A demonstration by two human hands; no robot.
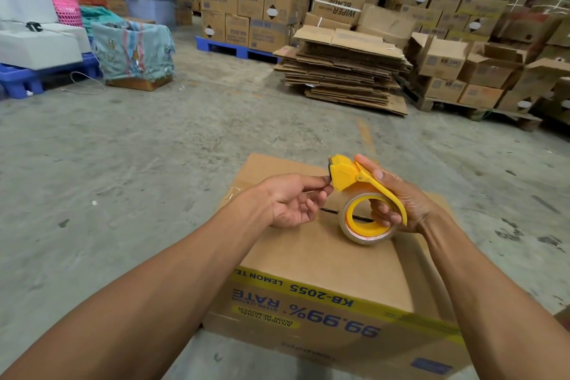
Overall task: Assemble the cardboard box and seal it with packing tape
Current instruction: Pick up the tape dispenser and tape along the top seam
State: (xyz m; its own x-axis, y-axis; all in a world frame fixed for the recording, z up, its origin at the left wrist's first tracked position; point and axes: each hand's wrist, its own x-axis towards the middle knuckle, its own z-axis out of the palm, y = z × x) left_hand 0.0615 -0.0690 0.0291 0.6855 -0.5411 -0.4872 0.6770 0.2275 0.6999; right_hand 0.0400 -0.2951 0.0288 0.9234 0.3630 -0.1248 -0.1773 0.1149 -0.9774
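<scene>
The cardboard box point(324, 259) stands on the concrete floor point(154, 148) directly below the person, its top flaps folded shut with a dark seam between them running left to right under the hands. Its long axis runs away from the camera, tilted slightly to the right, and the blue and yellow print on the near side reads upside down. A strip of clear tape already shows at the far left edge of the top.

The left hand point(290, 200) hovers above the box top, palm up, with thumb and forefinger pinched together at the cutter end of the yellow tape dispenser point(361, 185); whether they have hold of the tape end is too small to tell. The other fingers curl loosely.

The right hand point(398, 197) grips the dispenser, thumb lying along its handle, fingers hooked through the core of the clear packing tape roll point(364, 225). The dispenser's head points left and away, toward the left hand; the roll hangs just above the box top.

Farther off, a stack of flattened cartons point(345, 71) lies on the floor, with printed cartons piled on pallets behind.
</scene>
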